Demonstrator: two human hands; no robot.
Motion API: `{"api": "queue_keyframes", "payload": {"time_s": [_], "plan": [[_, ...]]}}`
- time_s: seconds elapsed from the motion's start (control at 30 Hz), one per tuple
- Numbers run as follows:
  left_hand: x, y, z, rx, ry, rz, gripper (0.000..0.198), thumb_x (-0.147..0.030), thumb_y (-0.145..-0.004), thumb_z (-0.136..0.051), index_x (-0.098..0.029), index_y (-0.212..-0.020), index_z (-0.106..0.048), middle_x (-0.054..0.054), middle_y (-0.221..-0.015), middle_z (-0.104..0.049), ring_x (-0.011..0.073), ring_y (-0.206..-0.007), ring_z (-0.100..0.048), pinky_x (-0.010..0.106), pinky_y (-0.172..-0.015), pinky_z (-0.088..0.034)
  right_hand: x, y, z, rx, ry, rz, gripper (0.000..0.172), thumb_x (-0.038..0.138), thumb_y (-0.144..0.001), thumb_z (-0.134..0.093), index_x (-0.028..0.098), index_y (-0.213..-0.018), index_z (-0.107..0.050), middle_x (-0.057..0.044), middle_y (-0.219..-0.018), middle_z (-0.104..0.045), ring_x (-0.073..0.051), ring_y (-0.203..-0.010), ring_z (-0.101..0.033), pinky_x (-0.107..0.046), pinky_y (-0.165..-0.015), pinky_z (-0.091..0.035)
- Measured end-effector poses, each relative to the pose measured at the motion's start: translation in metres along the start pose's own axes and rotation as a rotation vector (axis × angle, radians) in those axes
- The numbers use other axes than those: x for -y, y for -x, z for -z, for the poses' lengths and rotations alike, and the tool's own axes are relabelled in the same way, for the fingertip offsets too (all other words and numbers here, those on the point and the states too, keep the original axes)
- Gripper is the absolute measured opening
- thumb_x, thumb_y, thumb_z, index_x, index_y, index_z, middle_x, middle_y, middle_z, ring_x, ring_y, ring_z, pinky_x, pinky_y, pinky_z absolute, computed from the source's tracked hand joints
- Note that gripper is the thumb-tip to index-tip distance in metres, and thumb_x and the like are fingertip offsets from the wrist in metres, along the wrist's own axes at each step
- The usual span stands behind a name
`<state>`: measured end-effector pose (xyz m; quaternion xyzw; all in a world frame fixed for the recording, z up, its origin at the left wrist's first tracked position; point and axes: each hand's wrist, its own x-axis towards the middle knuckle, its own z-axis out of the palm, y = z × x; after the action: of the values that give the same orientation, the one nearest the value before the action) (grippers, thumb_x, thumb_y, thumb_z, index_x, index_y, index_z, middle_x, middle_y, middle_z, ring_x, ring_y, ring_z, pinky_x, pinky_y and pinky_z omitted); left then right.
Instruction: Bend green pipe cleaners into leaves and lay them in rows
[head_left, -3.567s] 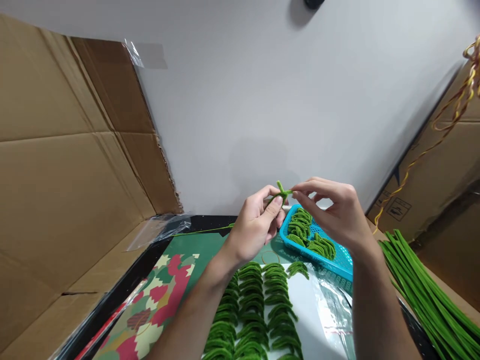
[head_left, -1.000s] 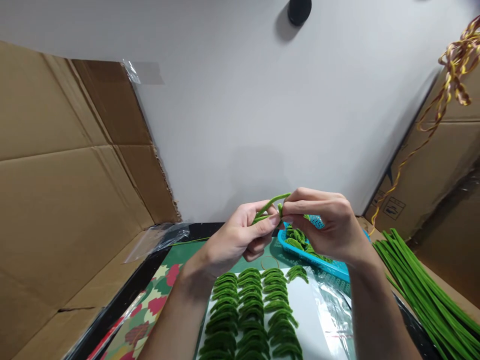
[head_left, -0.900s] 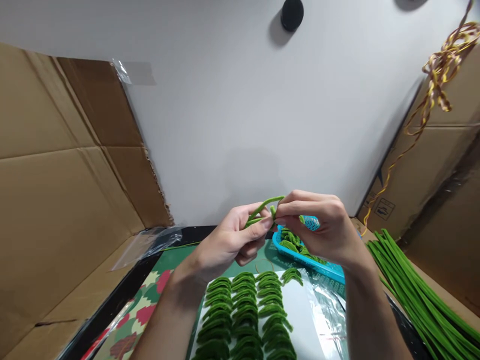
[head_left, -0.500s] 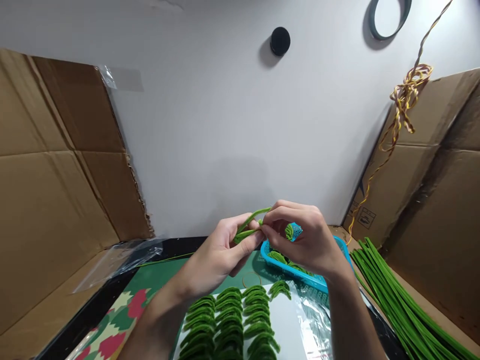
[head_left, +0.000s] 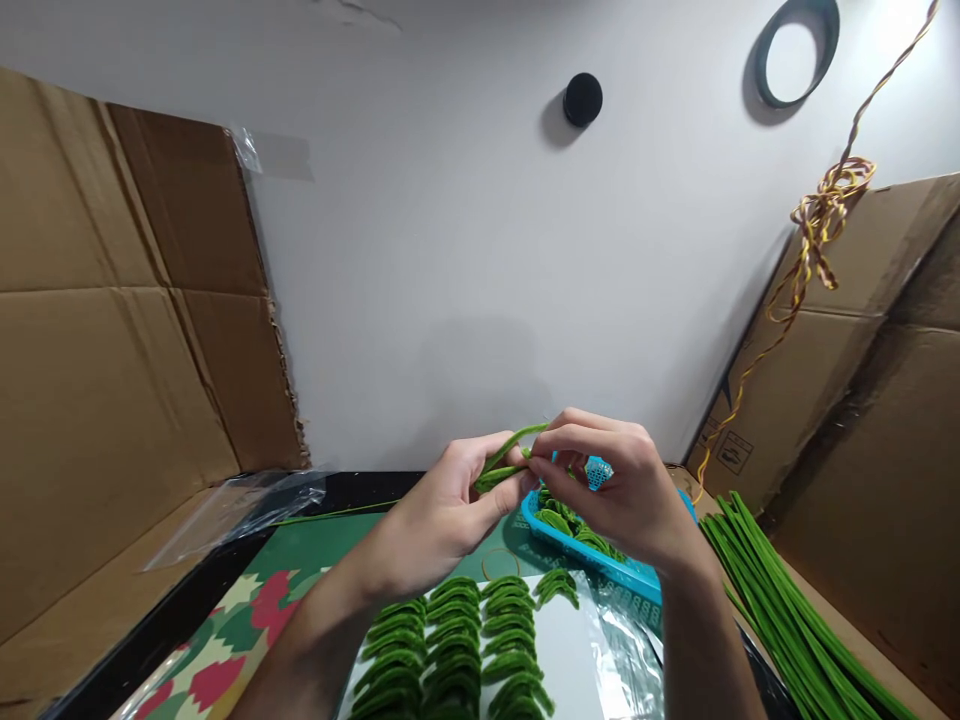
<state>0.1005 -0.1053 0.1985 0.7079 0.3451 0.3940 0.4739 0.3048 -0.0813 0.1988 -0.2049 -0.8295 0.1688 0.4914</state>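
Note:
Bent green fuzzy stems [head_left: 501, 476] are held up between both hands, above the work surface. My left hand [head_left: 450, 505] has its fingers wrapped round them. With fingertips pinched, my right hand [head_left: 600, 480] grips their right end, close to the left fingertips. Below the hands, curved green pieces [head_left: 452, 640] lie in rows on a white sheet [head_left: 570, 660], with a single one at the top of the right column. Behind my right hand, a blue basket [head_left: 634, 578] holds more green curved pieces.
Long straight green stems [head_left: 795, 620] lie at the right. Cardboard panels [head_left: 97, 380] stand on both sides. A green mat [head_left: 322, 550], a patterned sheet [head_left: 240, 640] and a clear plastic bag [head_left: 232, 510] are at the left. Twisted wire [head_left: 817, 225] hangs at the right.
The view has shifted slightly. Both hands keep their grip on the green stems, and the right fingers have moved a little at the pinch.

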Motion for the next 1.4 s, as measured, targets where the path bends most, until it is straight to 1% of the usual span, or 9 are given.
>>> {"api": "queue_keyframes", "payload": {"time_s": [0.17,0.27,0.33,0.5,0.67,0.93,1.07,1.2,1.4], "plan": [[0.001,-0.002,0.001,-0.025,0.119,0.023,0.022,-0.034,-0.095,-0.070,-0.018,-0.099,-0.055,-0.006,-0.075,-0.040,0.0043,-0.053,-0.026,0.019,-0.044,-0.022,0.001,0.000,-0.002,-0.186,0.056,0.051,0.009,0.017,-0.097,-0.070,0.021,-0.091,-0.075,0.001,-0.079,-0.066,-0.010,-0.062,-0.054,-0.027,-0.056,-0.046],[0.001,-0.002,0.001,-0.036,0.141,0.050,0.025,-0.037,-0.096,-0.071,-0.019,-0.098,-0.054,-0.007,-0.072,-0.037,0.0048,-0.054,-0.024,0.017,-0.043,-0.020,0.000,0.000,-0.002,-0.280,0.120,0.039,0.012,0.020,-0.100,-0.067,0.023,-0.108,-0.076,0.000,-0.086,-0.068,-0.010,-0.061,-0.055,-0.028,-0.054,-0.045],[0.002,-0.002,0.001,-0.047,0.131,0.034,0.026,-0.040,-0.097,-0.071,-0.019,-0.100,-0.055,-0.007,-0.072,-0.037,0.0055,-0.055,-0.025,0.017,-0.043,-0.023,-0.003,0.000,-0.003,-0.263,0.179,0.019,0.015,0.023,-0.102,-0.066,0.025,-0.113,-0.076,-0.001,-0.090,-0.069,-0.010,-0.062,-0.056,-0.029,-0.055,-0.046],[0.004,-0.006,0.000,-0.155,0.057,-0.074,0.032,-0.049,-0.100,-0.065,-0.018,-0.095,-0.057,-0.005,-0.073,-0.045,0.0065,-0.055,-0.040,0.018,-0.046,-0.036,-0.009,-0.001,-0.004,-0.220,0.271,0.040,0.013,0.025,-0.103,-0.065,0.024,-0.096,-0.076,-0.001,-0.088,-0.071,-0.010,-0.062,-0.057,-0.030,-0.058,-0.046],[0.006,-0.010,-0.004,-0.314,0.048,-0.059,0.037,-0.055,-0.100,-0.064,-0.019,-0.092,-0.056,-0.005,-0.069,-0.047,0.0071,-0.051,-0.041,0.019,-0.043,-0.034,-0.007,0.000,-0.007,-0.147,0.283,0.000,0.021,0.028,-0.103,-0.065,0.022,-0.085,-0.073,0.000,-0.078,-0.066,-0.011,-0.061,-0.056,-0.030,-0.056,-0.043],[0.007,-0.010,-0.012,-0.453,-0.131,-0.132,0.029,-0.048,-0.101,-0.063,-0.020,-0.098,-0.063,-0.006,-0.062,-0.046,0.0071,-0.049,-0.040,0.019,-0.044,-0.032,-0.004,-0.003,-0.015,-0.094,0.265,-0.017,0.021,0.027,-0.103,-0.063,0.021,-0.084,-0.071,0.001,-0.077,-0.062,-0.010,-0.062,-0.054,-0.028,-0.058,-0.043],[0.008,-0.010,-0.014,-0.481,-0.125,-0.156,0.022,-0.042,-0.099,-0.068,-0.020,-0.101,-0.068,-0.006,-0.060,-0.049,0.0071,-0.047,-0.041,0.019,-0.044,-0.034,-0.002,-0.002,-0.016,-0.082,0.255,-0.028,0.019,0.025,-0.101,-0.064,0.021,-0.083,-0.071,0.002,-0.075,-0.060,-0.009,-0.060,-0.050,-0.029,-0.057,-0.042],[0.009,-0.011,-0.013,-0.490,-0.082,-0.130,0.030,-0.045,-0.096,-0.070,-0.018,-0.109,-0.073,-0.003,-0.062,-0.056,0.0087,-0.047,-0.047,0.020,-0.042,-0.039,-0.002,-0.001,-0.012,-0.064,0.221,-0.043,0.018,0.022,-0.099,-0.065,0.021,-0.082,-0.071,0.002,-0.075,-0.060,-0.009,-0.062,-0.052,-0.028,-0.058,-0.042],[0.007,-0.009,-0.011,-0.487,-0.046,-0.153,0.026,-0.041,-0.093,-0.075,-0.016,-0.093,-0.079,-0.001,-0.067,-0.056,0.0076,-0.048,-0.047,0.020,-0.039,-0.038,-0.001,0.000,-0.006,-0.006,0.146,-0.040,0.018,0.021,-0.099,-0.065,0.020,-0.082,-0.072,0.001,-0.076,-0.062,-0.009,-0.063,-0.054,-0.027,-0.057,-0.043]]}}
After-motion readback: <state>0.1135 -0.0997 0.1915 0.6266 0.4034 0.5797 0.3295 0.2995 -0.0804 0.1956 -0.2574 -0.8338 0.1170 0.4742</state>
